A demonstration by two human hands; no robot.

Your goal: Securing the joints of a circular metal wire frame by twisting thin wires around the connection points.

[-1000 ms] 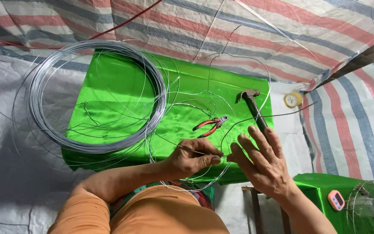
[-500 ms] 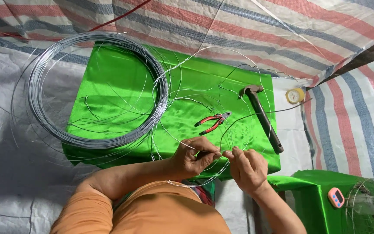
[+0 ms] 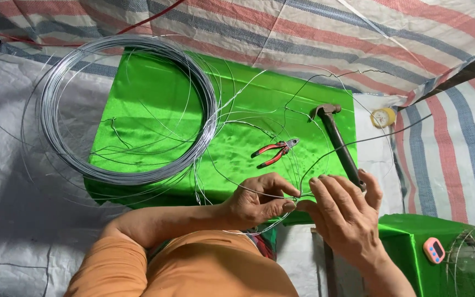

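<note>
My left hand (image 3: 259, 201) pinches a thin grey wire (image 3: 248, 192) near the front edge of a shiny green cloth (image 3: 155, 104). My right hand (image 3: 344, 217) meets it at the same spot, fingers spread upward, thumb and forefinger closed on the wire. Loose loops of wire rise from the pinch over the cloth. A large coil of grey wire (image 3: 56, 143) lies to the left, half on the cloth. Red-handled pliers (image 3: 273, 152) lie just beyond my hands. A black-handled hammer (image 3: 336, 137) lies at the right of the cloth, its handle end behind my right fingers.
Striped tarpaulin (image 3: 358, 38) covers the back and right; grey sheeting (image 3: 6, 220) lies at left. A round yellow tape roll (image 3: 383, 117) sits at right. A green box (image 3: 402, 247) with a small pink timer (image 3: 434, 250) and a wire-wrapped clear object (image 3: 471, 258) stands at lower right.
The view has shifted. My right hand has moved in against my left hand and then spread its fingers while both keep hold of the wire.
</note>
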